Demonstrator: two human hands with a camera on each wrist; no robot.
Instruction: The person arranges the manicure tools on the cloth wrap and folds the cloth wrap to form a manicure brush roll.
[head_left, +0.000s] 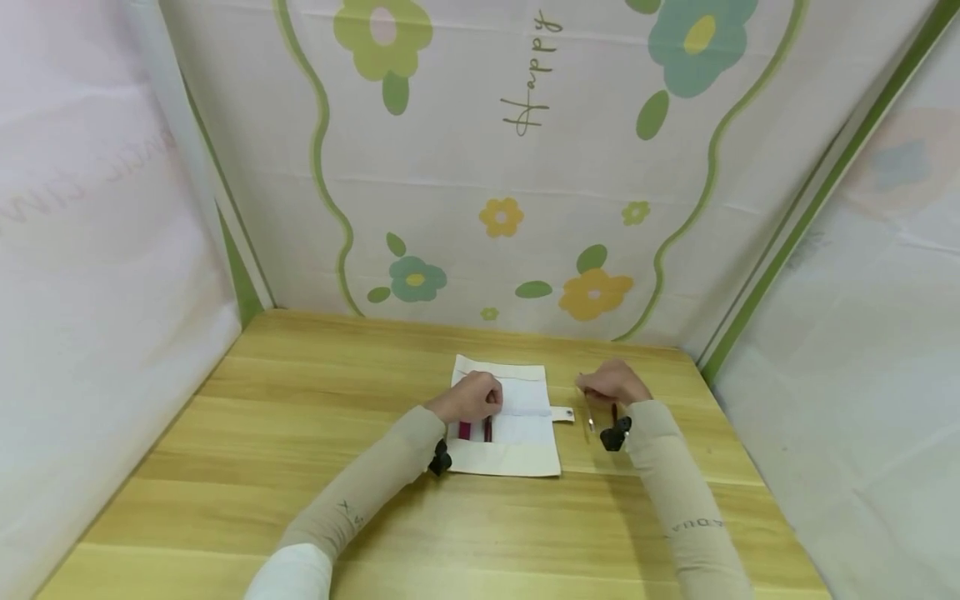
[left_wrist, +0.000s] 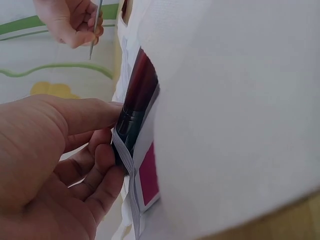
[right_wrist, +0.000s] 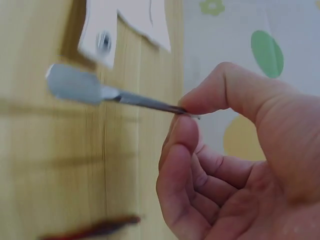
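My left hand (head_left: 474,397) is over the left part of an unfolded white fabric case (head_left: 504,458). Between its thumb and fingers it pinches a brush (left_wrist: 140,82) with a dark red handle and a black ferrule, at a grey elastic band (left_wrist: 131,197) of the case. The bristle end is mostly hidden by the fingers. To the right of the case, my right hand (head_left: 613,382) holds a small metal spatula (right_wrist: 75,85) by its thin shaft, pinched between thumb and index finger. Its flat rounded blade hangs above the table.
A magenta and white flat item (left_wrist: 148,175) sits in the case beside the brush. The case's snap strap (head_left: 562,414) points right. Below the right hand lies a dark red slim tool (right_wrist: 95,230), blurred. A flowered curtain (head_left: 450,167) rises behind the wooden table (head_left: 300,400).
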